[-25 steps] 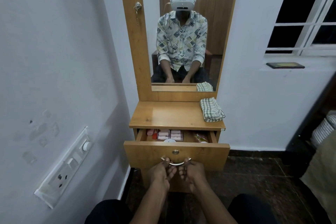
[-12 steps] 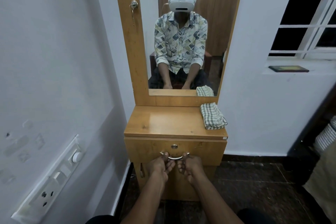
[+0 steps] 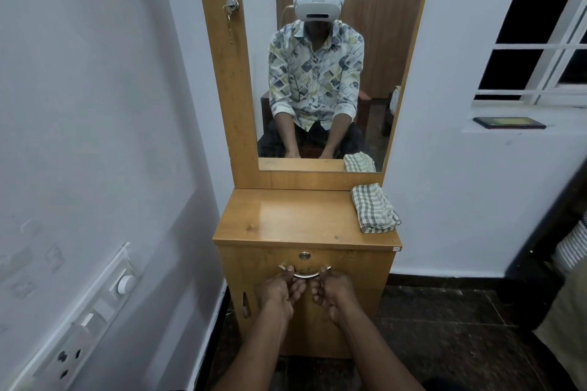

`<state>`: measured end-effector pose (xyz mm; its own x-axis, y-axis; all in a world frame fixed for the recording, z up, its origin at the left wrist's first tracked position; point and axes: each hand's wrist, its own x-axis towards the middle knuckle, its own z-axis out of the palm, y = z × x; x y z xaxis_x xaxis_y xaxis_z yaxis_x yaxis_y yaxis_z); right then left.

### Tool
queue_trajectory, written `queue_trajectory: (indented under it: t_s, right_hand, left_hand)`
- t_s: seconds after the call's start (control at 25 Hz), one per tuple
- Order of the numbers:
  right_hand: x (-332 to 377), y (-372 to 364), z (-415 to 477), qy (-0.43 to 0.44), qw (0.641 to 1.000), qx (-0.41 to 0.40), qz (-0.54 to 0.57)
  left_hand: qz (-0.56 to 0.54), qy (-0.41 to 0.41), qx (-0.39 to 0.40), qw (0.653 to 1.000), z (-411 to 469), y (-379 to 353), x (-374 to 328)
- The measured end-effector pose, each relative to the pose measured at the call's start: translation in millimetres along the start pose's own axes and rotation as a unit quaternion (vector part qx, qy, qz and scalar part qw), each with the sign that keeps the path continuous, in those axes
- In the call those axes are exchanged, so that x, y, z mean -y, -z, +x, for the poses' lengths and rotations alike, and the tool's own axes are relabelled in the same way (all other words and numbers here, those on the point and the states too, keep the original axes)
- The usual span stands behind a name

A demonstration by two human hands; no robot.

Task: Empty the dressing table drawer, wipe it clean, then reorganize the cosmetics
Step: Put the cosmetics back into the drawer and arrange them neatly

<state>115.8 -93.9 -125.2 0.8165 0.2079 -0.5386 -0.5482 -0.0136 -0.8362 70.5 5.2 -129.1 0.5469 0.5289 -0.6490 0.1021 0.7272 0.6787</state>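
Head: left hand (image 3: 279, 290) + right hand (image 3: 334, 290) gripping handle (image 3: 305, 276) of drawer (image 3: 359, 263), which sits flush shut.
Fingers of both hands curl round the curved metal handle, left at its 9 o'clock end, right at 3 o'clock. The drawer sits at 6 o'clock under the tabletop (image 3: 286, 219). A folded checked cloth (image 3: 374, 213) lies at the top's 2 o'clock corner.

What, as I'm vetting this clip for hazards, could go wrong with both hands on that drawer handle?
The left hand and right hand both grip the curved handle; a hard tug might break that crowded grip.
The drawer is shut and has a lock; if locked, yanking could rock the unit.
The folded cloth lies at the tabletop edge; a jolt may drop it.
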Motion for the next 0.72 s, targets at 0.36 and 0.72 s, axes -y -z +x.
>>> queue_trajectory:
  t_s: [0.36,0.72]
  right_hand:
    - [8,1,-3,-0.005,1.000,0.011,-0.015]
    - [-2,10,-4,0.018,0.997,0.043,-0.054]
  left_hand:
    - [0.009,-0.001,0.006,1.000,1,2,-5]
    - [0.116,-0.070,0.025,0.990,1,13,3]
